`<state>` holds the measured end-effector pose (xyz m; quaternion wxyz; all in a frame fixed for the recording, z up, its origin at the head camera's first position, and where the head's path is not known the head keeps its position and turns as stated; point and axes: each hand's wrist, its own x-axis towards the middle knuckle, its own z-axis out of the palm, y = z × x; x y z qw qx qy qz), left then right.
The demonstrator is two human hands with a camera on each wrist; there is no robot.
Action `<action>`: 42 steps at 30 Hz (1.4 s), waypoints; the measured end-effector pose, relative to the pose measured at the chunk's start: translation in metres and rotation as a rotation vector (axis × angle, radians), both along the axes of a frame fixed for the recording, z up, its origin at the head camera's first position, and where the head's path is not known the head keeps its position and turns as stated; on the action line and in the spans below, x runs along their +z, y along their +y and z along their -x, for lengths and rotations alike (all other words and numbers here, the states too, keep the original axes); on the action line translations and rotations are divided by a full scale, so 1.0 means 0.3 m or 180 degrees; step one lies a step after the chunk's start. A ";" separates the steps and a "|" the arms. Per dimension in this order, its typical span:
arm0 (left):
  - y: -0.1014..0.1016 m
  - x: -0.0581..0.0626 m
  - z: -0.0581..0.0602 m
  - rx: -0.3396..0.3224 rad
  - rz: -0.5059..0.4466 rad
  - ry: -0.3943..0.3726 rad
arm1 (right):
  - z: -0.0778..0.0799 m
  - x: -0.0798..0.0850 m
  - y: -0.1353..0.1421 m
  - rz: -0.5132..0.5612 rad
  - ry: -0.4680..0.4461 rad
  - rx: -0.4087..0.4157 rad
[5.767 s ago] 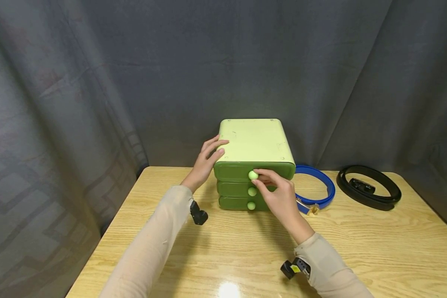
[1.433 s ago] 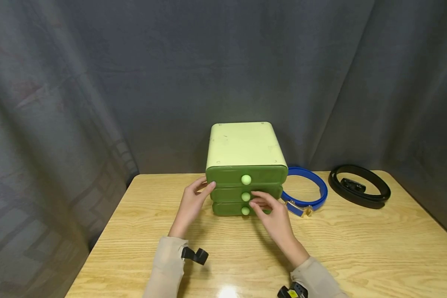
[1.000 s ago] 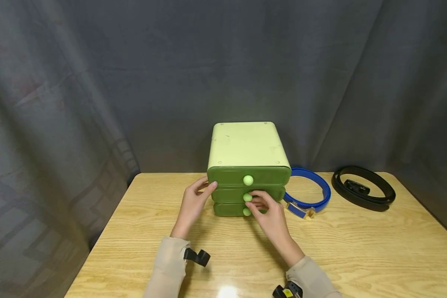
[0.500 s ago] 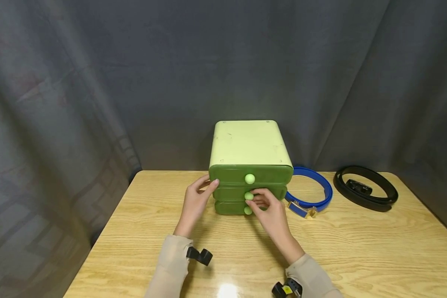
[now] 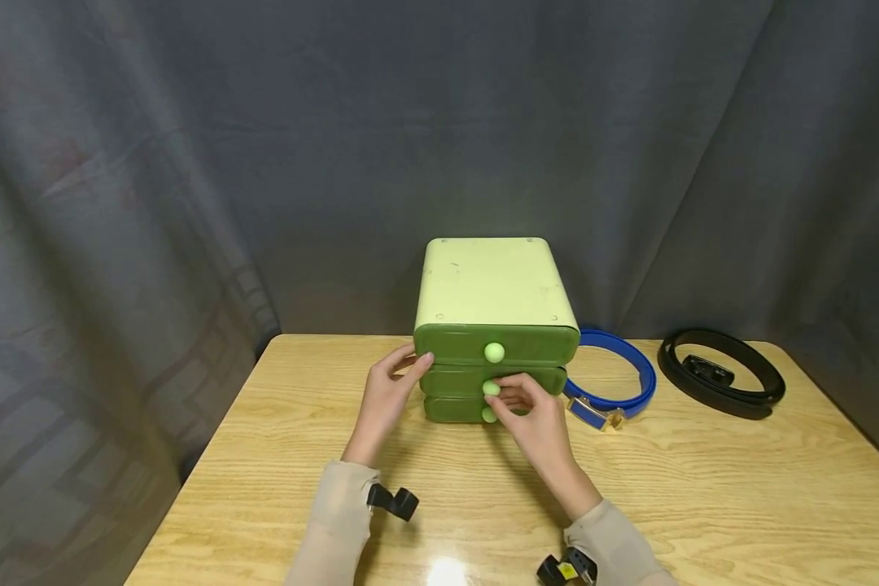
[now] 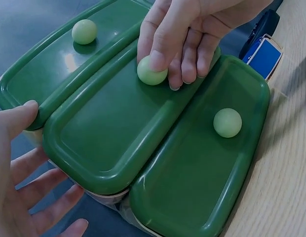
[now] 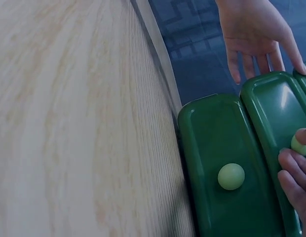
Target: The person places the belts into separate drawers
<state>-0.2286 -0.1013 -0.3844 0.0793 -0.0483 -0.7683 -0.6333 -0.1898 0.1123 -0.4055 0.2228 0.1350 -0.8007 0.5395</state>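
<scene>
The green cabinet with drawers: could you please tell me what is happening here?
A person's right-hand grip pinches the round knob of the middle drawer in the green cabinet. The left-hand grip touches the left edge of the top drawer. No drawer stands clearly open. A blue belt and a black belt lie coiled to the right.

Closed at the back by a dark grey curtain (image 5: 439, 146), hanging in folds. Furnished with a table (image 5: 740, 488) of pale wood grain, showing one bright white reflection (image 5: 447, 571) on the nearer part.
</scene>
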 end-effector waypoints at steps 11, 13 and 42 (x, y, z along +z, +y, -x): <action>0.001 -0.018 0.008 -0.0010 -0.0006 0.0030 | 0.008 -0.052 0.021 -0.0068 0.0119 0.0038; 0.000 -0.016 0.007 -0.0007 -0.0010 0.0031 | 0.005 -0.049 0.019 -0.0068 0.0106 0.0050; 0.012 0.100 -0.070 -0.0036 0.0093 -0.0070 | -0.035 -0.054 0.018 -0.0072 0.0109 0.0075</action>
